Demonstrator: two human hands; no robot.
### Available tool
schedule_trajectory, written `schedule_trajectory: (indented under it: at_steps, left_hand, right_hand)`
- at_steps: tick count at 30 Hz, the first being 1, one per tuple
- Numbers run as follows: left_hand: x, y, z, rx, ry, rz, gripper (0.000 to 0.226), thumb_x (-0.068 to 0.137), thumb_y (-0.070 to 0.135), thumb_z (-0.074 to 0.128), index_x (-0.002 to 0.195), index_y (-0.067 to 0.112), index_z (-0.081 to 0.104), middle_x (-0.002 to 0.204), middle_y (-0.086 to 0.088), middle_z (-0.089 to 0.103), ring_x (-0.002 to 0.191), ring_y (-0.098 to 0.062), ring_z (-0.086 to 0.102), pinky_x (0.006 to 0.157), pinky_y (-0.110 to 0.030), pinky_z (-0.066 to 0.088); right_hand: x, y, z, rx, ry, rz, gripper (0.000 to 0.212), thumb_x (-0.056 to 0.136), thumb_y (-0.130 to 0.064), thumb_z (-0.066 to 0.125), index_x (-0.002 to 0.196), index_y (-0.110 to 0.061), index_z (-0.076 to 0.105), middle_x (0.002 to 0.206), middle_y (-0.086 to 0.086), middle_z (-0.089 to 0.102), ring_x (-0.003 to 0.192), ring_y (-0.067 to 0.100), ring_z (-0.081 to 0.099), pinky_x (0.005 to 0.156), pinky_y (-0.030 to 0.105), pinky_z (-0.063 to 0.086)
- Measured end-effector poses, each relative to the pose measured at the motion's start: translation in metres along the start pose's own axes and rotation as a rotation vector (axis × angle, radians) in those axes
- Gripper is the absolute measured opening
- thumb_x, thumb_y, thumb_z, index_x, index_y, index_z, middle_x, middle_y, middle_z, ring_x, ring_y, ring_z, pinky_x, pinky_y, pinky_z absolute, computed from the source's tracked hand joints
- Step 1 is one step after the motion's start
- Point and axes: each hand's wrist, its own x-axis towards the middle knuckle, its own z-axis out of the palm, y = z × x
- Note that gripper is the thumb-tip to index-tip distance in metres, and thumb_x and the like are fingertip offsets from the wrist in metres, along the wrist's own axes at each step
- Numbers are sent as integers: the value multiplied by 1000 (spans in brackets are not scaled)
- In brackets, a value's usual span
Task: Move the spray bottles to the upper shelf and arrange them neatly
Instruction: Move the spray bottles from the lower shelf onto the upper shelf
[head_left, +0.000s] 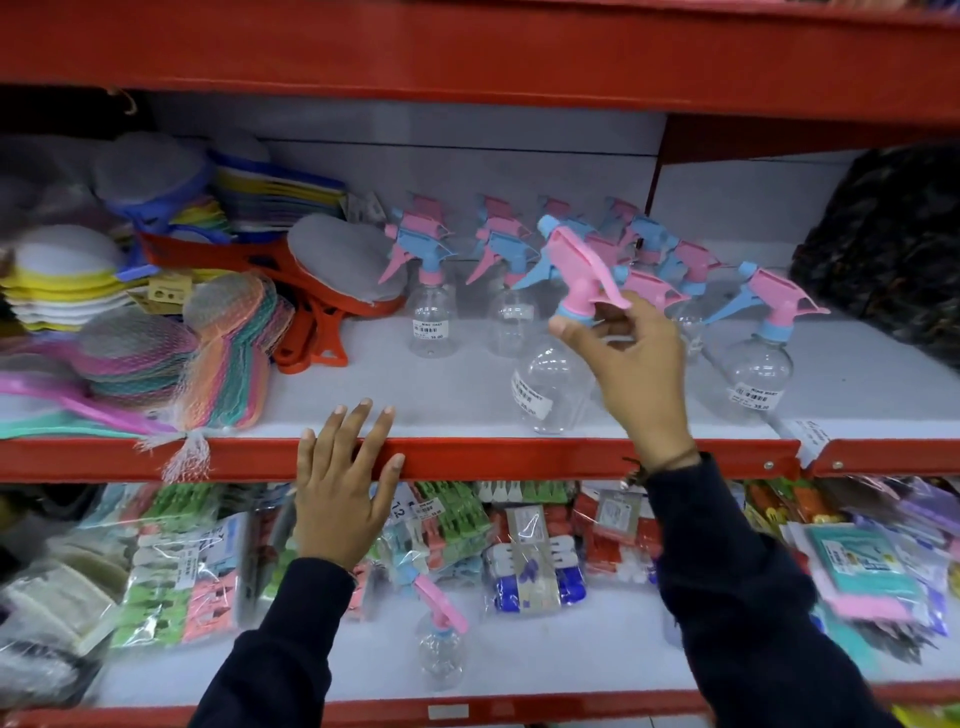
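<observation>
Setting: shop shelving with red metal edges and pale grey boards.
Upper shelf (467, 400): rows of clear spray bottles (431, 291) with pink and blue trigger heads stand towards the back; netted scrubbing pads (228, 343) and orange-handled brushes (322, 312) are piled at the left.
Right hand (631, 358): grips a tilted spray bottle (556, 384) by its pink trigger head, near the shelf's front.
Left hand (343, 483): empty, lying flat with fingers spread over the red shelf edge (519, 457).
Lower shelf (545, 660): one spray bottle (441, 644) stands alone in front of bagged clothes pegs (452, 525).
</observation>
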Motion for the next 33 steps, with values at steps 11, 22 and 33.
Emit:
schedule_trajectory:
  at_steps: [11, 22, 33]
  left_hand:
    - [2, -4, 2, 24, 4, 23, 48, 96, 47, 28, 137, 26, 41, 139, -5, 51, 133, -23, 34, 113, -37, 12]
    - [3, -5, 4, 28, 13, 35, 48, 96, 47, 28, 136, 25, 43, 138, -5, 51, 133, -23, 34, 113, -37, 12]
    - [2, -14, -2, 69, 11, 58, 48, 97, 46, 24, 139, 27, 38, 142, -4, 48, 135, -21, 31, 114, -37, 10]
  right_hand:
    - [24, 54, 65, -179, 106, -47, 36, 74, -26, 76, 98, -3, 63, 90, 4, 54, 69, 11, 52, 68, 20, 43]
    - [25, 52, 58, -204, 96, 18, 25, 75, -27, 73, 96, -15, 68, 88, -2, 69, 82, 14, 66, 79, 37, 56]
    - [-48, 37, 47, -91, 175, -78, 25, 83, -25, 65, 107, -24, 58, 103, -4, 64, 93, 8, 59, 78, 23, 47]
